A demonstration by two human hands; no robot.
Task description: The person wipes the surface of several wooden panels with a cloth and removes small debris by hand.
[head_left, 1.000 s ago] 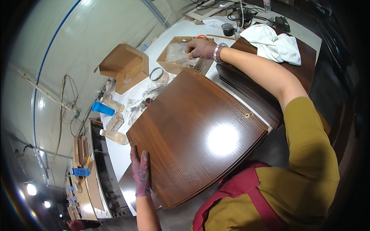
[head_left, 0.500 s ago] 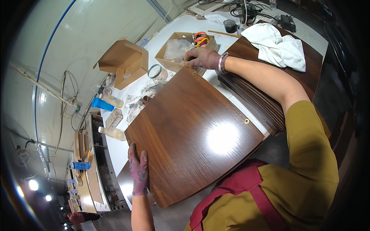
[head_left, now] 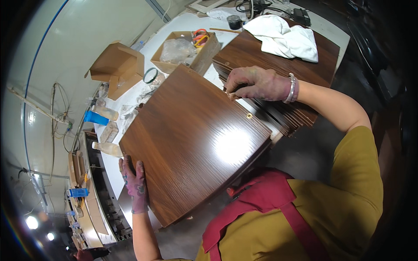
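A dark brown wood-grain panel [head_left: 187,143] lies on the white table with a bright glare on it and a small brass-coloured ring near its right edge. My left hand [head_left: 135,187], in a stained purple glove, rests against the panel's left edge, fingers stretched and apart. At the opposite edge, my gloved right hand [head_left: 261,85] has its fingers curled and pinched together. Whatever is between those fingertips, if anything, is too small to make out. Beneath and beyond the right hand, a stack of similar brown panels [head_left: 278,58] bears a crumpled white cloth [head_left: 285,37].
An open cardboard box [head_left: 204,58] holds clear plastic and orange-handled scissors. Left of it stand another open carton [head_left: 119,65], a roll of tape [head_left: 150,75], a blue cup [head_left: 96,118] and a pale bottle [head_left: 108,149]. Black cables [head_left: 257,8] lie at the back.
My right hand has moved from the panel's far corner near the box toward me along its right edge. The left hand stays at the left edge. The whole view has shifted slightly.
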